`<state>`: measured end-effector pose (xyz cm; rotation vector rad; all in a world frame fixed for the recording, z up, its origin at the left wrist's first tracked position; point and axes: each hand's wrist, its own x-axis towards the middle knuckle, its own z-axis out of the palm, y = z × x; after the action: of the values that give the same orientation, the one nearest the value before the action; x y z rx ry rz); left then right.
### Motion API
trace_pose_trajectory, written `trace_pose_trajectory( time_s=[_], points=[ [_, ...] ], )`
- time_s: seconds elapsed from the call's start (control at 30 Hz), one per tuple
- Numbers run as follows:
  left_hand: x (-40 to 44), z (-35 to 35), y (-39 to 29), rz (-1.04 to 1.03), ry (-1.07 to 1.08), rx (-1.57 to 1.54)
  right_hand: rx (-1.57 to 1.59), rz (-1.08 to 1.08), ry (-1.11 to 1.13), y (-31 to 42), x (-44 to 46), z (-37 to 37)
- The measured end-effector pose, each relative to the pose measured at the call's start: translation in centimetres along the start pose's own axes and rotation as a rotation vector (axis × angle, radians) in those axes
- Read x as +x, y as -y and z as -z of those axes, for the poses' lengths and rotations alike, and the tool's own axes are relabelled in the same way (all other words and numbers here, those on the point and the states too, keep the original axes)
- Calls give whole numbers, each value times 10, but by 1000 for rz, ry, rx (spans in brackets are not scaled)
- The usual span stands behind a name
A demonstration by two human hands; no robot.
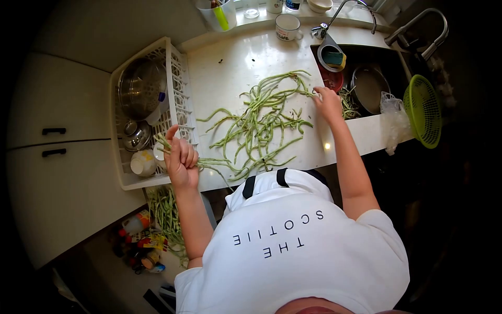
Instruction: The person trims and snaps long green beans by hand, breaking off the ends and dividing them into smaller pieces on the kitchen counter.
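Long green beans (261,118) lie in a loose tangle on the white countertop (209,63). My left hand (181,157), at the counter's left part beside the dish rack, is closed around several long beans; their short ends stick out on its left and the long ends trail right onto the counter. At the right edge of the tangle, by the sink, my right hand (328,102) has its fingertips pinched together at the end of a bean. More beans (166,214) hang or lie in a heap below the counter at the left.
A white dish rack (180,99) with pots and cups stands left. At the right is the sink (400,68), holding a pan (368,89) and a red bowl (332,79). A green basket (423,111) and plastic bag (393,118) are beside it. A mug (287,27) stands behind.
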<state>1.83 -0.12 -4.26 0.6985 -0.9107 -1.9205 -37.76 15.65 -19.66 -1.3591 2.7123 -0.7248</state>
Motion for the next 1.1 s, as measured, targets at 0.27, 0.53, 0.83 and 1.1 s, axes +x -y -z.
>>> trace_pose_trajectory(
  time_s=[0.27,0.53,0.83,1.1],
  points=[
    [-22,10,-22,-21,-133,-89,297,-85,75,26,23,14],
    [2,-60,14,-22,68,456,1078,59,203,127,27,121],
    [16,-103,40,-374,349,938,1125,271,423,186,-9,126],
    [8,-93,29,-439,372,1306,330,754,-34,197,-12,118]
  ],
)
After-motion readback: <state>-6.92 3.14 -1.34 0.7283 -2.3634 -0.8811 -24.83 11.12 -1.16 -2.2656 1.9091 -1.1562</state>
